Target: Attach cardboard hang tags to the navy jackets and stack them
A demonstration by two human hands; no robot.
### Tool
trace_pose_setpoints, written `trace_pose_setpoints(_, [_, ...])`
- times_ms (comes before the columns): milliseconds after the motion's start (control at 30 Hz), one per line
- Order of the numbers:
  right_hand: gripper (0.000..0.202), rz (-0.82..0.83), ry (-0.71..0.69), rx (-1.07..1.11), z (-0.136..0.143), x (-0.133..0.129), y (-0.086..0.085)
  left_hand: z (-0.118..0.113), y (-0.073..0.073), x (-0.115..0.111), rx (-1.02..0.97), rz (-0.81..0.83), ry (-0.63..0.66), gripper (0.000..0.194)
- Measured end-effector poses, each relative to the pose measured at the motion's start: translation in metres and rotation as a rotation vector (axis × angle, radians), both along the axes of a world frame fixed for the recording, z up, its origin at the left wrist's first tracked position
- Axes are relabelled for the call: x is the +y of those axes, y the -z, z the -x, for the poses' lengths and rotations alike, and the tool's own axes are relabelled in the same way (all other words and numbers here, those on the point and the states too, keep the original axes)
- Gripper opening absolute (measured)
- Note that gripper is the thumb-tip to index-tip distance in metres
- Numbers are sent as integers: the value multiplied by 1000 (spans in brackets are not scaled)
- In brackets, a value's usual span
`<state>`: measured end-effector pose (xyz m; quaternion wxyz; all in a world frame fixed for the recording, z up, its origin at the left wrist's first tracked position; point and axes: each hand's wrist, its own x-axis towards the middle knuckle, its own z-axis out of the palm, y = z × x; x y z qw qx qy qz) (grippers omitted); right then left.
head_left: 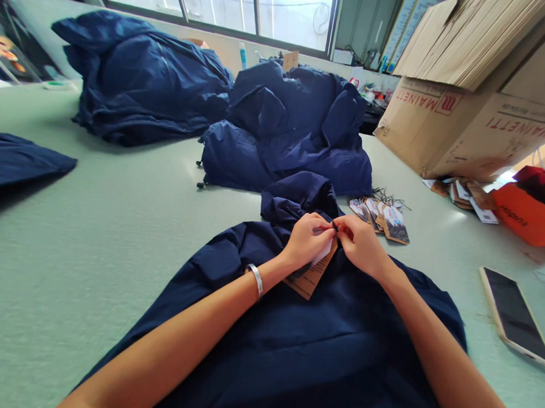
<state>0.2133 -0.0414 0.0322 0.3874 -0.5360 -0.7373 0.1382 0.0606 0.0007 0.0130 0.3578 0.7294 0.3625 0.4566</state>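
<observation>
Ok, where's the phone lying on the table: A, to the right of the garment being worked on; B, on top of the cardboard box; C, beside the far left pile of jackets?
A: the phone lies screen-up on the table, right of the navy garment under both hands.

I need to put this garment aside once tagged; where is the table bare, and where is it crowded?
Bare table lies left of the navy garment, between the folded piece and the navy piles. A smaller patch lies between the loose tags and the phone. The right edge, by the cardboard box and orange bag, is crowded.
</observation>
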Motion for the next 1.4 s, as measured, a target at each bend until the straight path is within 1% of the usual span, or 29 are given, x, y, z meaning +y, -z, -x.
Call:
trace_pose_setpoints(100, [21, -35, 2, -117, 2, -1, -1, 0, -1, 0, -1, 52, 2, 10])
trace_pose_setpoints(200, [23, -51, -6, -184, 3, -2, -1, 0, -1, 1, -30, 90, 6, 13])
trace_pose_setpoints(367, [23, -56, -20, -172, 2, -2, -1, 0, 1, 1, -98, 154, 9, 13])
trace_pose_setpoints(533, [20, -26, -35, -13, -1, 0, 2, 0, -2, 0, -119, 236, 10, 14])
trace_pose_setpoints(667, [8, 65, -4, 223, -2, 2, 4, 0, -3, -1, -141, 305, 12, 15])
trace_pose_setpoints(733, [9, 108, 17, 347, -3, 3, 6, 1, -3, -1, -152, 312, 14, 16])
trace_pose_setpoints(833, [18, 110, 68, 418, -5, 4, 7, 1, -3, -1, -139, 244, 15, 15])
trace_pose_setpoints(933, [21, 102, 184, 391, -6, 5, 5, 2, -3, -1, -97, 157, 7, 15])
trace_pose_setpoints(1000, [21, 153, 221, 370, -6, 4, 2, 3, -3, -1, -58, 103, -7, 15])
trace_pose_setpoints(1100, [19, 247, 220, 375, -3, 1, -5, 3, -4, -2, -12, 21, -24, 15])
trace_pose_setpoints(1200, [18, 285, 219, 403, 0, -1, -9, 4, -4, -2, 12, -35, -24, 15])
trace_pose_setpoints(1400, [18, 347, 204, 482, 4, 0, -9, 4, -3, -2, 40, -78, -20, 15])
